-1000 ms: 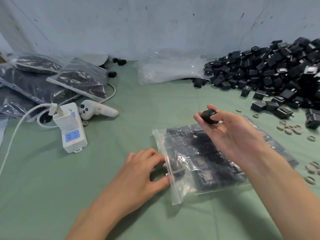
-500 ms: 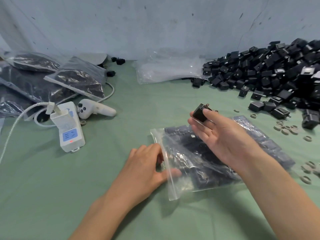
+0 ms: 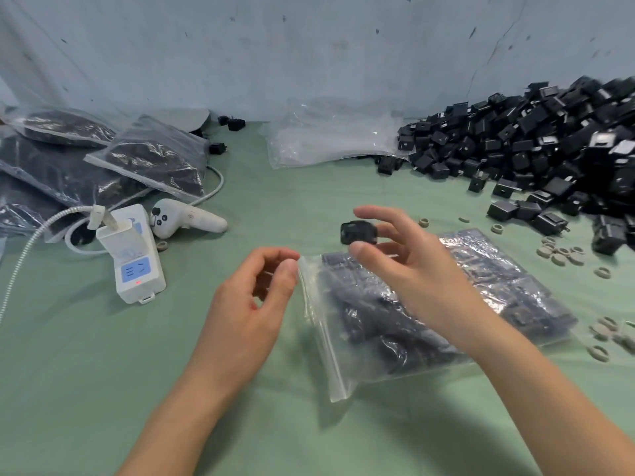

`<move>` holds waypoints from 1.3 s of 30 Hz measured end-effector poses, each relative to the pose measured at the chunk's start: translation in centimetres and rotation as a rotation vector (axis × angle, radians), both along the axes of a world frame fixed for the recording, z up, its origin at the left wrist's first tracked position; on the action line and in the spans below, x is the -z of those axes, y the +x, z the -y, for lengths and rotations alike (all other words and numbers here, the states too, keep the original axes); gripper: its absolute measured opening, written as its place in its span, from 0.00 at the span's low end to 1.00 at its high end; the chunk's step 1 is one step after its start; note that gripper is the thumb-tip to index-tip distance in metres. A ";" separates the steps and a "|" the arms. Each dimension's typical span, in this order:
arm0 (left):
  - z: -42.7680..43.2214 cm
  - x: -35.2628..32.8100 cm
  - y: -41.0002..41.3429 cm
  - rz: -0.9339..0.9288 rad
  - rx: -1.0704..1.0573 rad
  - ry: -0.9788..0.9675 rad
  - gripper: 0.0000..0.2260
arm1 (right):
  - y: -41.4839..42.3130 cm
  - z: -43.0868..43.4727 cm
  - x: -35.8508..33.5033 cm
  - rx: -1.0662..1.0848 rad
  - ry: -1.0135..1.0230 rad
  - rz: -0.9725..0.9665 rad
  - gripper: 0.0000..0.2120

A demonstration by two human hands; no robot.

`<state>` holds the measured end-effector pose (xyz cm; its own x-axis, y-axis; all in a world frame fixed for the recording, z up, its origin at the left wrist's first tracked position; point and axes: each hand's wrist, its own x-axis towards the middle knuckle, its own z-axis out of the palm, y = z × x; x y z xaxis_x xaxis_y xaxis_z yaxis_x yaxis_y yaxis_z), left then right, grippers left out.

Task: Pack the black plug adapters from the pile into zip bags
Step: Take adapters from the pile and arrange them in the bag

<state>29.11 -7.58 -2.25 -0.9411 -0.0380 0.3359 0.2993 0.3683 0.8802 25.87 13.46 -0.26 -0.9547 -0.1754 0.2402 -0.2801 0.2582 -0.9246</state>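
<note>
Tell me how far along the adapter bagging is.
Done: filled bags are stacked at far left, and the open zip bag already looks nearly full. In hand: the right hand pinches one adapter near that bag's mouth, with the left hand at its edge. Left: a large pile sits at right.

pile (image 3: pixel 549 142) runs off the right edge; right hand (image 3: pixel 412 269) hides part of the zip bag (image 3: pixel 360 338); plug adapter (image 3: pixel 357 232) blurred.

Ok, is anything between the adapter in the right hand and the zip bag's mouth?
Nothing visible lies between the adapter in the right hand and the zip bag. The bag's mouth looks flat, not spread open; the left hand is at its far corner.
</note>
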 end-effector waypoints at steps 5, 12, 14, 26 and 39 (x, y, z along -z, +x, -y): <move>-2.1 -0.5 0.5 0.061 0.142 0.151 0.13 | 0.9 1.8 0.2 0.057 0.450 -0.323 0.21; -1.5 0.3 0.4 0.100 0.057 0.115 0.09 | 2.0 3.0 0.5 0.017 0.652 -0.555 0.21; 0.1 0.7 0.5 0.110 0.044 0.003 0.08 | 1.8 2.0 0.4 -0.041 0.666 -0.468 0.24; 2.5 2.9 3.1 0.042 0.218 -0.547 0.16 | 1.0 -5.8 3.3 0.442 0.569 -0.283 0.15; 1.7 3.0 2.6 0.160 0.357 -0.513 0.19 | 0.3 -5.0 3.1 0.484 0.613 -0.219 0.17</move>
